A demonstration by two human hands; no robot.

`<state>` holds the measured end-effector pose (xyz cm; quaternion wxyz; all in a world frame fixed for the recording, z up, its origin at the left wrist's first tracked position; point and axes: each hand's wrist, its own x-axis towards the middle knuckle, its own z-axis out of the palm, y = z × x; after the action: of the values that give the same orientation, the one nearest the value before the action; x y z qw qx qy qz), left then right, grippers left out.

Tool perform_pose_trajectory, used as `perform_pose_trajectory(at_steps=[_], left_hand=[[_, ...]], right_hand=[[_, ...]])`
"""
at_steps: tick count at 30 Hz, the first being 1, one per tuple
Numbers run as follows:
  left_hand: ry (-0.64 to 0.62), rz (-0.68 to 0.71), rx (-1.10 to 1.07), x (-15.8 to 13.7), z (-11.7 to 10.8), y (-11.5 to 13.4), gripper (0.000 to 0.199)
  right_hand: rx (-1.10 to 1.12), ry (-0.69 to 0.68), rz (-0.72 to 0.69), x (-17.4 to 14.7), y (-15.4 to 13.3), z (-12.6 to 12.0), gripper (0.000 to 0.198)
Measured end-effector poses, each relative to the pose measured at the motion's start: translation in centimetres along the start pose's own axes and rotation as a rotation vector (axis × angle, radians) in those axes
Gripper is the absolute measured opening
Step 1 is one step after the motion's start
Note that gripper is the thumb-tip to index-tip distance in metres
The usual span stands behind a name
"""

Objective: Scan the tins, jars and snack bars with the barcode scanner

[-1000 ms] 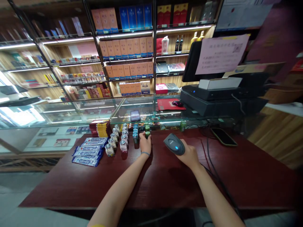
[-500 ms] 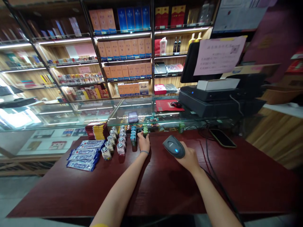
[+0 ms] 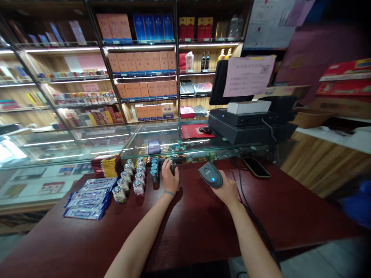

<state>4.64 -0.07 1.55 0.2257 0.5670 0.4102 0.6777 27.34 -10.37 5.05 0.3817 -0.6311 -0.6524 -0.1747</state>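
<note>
Grey scanner [image 3: 211,175] clamped in the right hand [image 3: 229,190], raised off the table [image 3: 191,231], nose pointing up and left, blue light lit on top. Cable [image 3: 242,193] lies on the table just right of that hand.

Left hand [image 3: 169,178]: thumb apart from the fingers, dark green thing [image 3: 173,168] partly visible between them. Can't tell if it's gripped; the hand blocks most of it. Thin grey band [image 3: 169,192] on that wrist.

Just left of the left hand: row of teal tins [image 3: 154,170], running away from the person. Next left, two rows of silver-lidded jars [image 3: 138,187], upright. Further left, blue-white packets [image 3: 86,202] lying flat, overlapping. Stack of red and yellow packs [image 3: 108,166] behind those packets, near the glass counter [image 3: 145,135].

Right of the scanner, phone [image 3: 256,167] flat on the table, screen dark.

Behind the table: mouse [image 3: 205,130] on a red mat [image 3: 189,133]. Monitor [image 3: 218,87] to its right, pink sheet [image 3: 249,75] on its back. Lit shelves beyond, orange boxes [image 3: 142,63] upright in rows.
</note>
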Motion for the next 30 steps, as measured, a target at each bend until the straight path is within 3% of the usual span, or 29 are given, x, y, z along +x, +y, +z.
perform_pose_trajectory(at_steps=[3, 8, 13, 18, 23, 30], left_hand=[[-0.095, 0.044, 0.007, -0.1, 1.6, 0.4, 0.033], [-0.261, 0.092, 0.029, 0.1, 7.5, 0.2, 0.043], [-0.380, 0.006, -0.047, -0.6, 14.0, -0.7, 0.054], [-0.426, -0.101, -0.140, -0.9, 18.5, -1.8, 0.063], [-0.445, -0.105, -0.058, -0.6, 20.6, -2.8, 0.060], [-0.379, 0.002, 0.012, -1.0, 20.6, -2.8, 0.035]], right_hand=[[-0.087, 0.027, 0.085, 0.4, 1.1, -0.9, 0.028], [-0.216, 0.092, 0.255, 0.8, 2.9, -1.8, 0.029], [-0.244, 0.140, 0.390, 0.8, 4.4, -2.1, 0.033], [-0.295, 0.194, 0.458, 0.7, 5.2, -2.2, 0.040], [-0.277, 0.208, 0.481, 0.6, 5.2, -2.2, 0.041], [-0.254, 0.210, 0.508, 0.7, 5.0, -2.1, 0.042]])
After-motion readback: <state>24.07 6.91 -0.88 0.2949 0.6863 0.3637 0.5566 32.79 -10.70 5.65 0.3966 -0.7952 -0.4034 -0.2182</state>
